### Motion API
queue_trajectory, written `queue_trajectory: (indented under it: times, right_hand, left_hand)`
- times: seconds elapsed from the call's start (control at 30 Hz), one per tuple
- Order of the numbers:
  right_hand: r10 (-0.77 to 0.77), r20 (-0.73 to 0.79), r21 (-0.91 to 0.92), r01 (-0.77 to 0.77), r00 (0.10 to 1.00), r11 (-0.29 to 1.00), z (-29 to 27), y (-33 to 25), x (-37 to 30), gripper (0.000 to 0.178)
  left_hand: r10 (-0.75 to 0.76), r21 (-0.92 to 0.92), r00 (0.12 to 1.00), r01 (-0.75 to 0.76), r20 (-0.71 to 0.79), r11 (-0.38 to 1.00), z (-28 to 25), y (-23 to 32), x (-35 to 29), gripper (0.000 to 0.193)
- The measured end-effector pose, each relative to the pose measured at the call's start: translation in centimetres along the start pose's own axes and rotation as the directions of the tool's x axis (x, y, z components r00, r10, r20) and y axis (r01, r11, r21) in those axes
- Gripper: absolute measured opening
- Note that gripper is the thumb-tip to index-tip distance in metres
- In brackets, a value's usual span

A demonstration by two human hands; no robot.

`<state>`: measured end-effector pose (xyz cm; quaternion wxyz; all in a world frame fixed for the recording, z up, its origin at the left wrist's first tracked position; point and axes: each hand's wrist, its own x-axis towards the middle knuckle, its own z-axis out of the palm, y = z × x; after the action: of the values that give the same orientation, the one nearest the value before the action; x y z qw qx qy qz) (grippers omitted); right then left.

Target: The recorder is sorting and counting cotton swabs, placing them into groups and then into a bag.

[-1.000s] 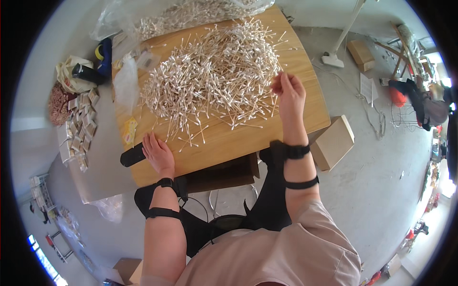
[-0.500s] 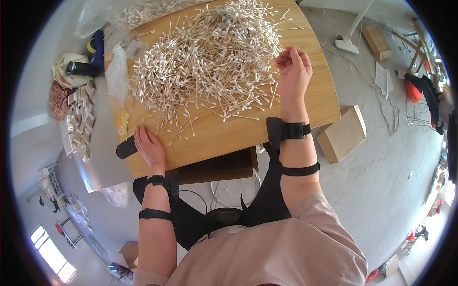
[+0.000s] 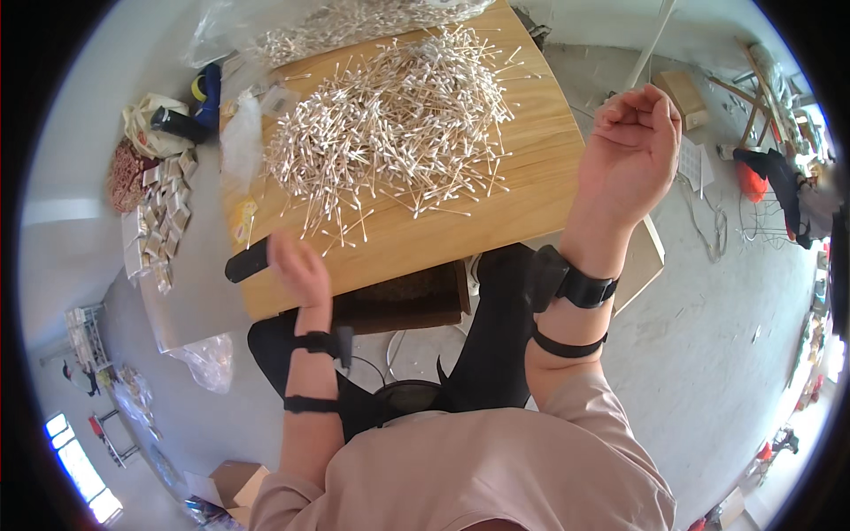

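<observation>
A large loose heap of cotton swabs (image 3: pixel 390 128), white-tipped on pale sticks, covers much of the wooden table (image 3: pixel 522 190). My right hand (image 3: pixel 630 159) is raised beyond the table's right edge, palm up. Its fingers curl inward against the thumb; whether anything small sits between the fingertips is hidden. My left hand (image 3: pixel 301 270), smeared by motion, hovers at the near left corner beside a black, rounded object (image 3: pixel 248 261). What its fingers do is too blurred to tell. One single swab (image 3: pixel 251 232) shows just behind the black object.
Clear plastic bags (image 3: pixel 241 146) lie along the table's left side, and more swabs (image 3: pixel 354 28) lie in plastic at the back. Small packs (image 3: pixel 164 217) are piled at left near a dark bottle (image 3: pixel 177 124). Cardboard boxes (image 3: pixel 645 265) stand on the floor at right.
My right hand has moved from the heap's right edge outward to the right and up toward me. My left hand has lifted from the table corner and shifted slightly right. The view has shifted.
</observation>
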<state>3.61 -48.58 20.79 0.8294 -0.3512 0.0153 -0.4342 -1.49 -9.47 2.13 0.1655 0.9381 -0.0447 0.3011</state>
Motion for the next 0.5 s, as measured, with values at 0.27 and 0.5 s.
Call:
queue_trajectory:
  times: [0.27, 0.5]
  right_hand:
    - [0.074, -0.014, 0.139, -0.071, 0.997, 0.988, 2.3, 0.6, -0.9, 0.015]
    - [0.121, 0.019, -0.07, -0.12, 0.992, 0.99, -1.3, 4.5, -0.4, 0.012]
  left_hand:
    - [0.391, -0.341, 0.243, 0.918, 0.888, 0.205, -4.1, 24.0, -7.0, 0.059]
    - [0.763, 0.247, -0.227, 0.965, 0.605, 0.091, -7.2, 22.0, -9.1, 0.053]
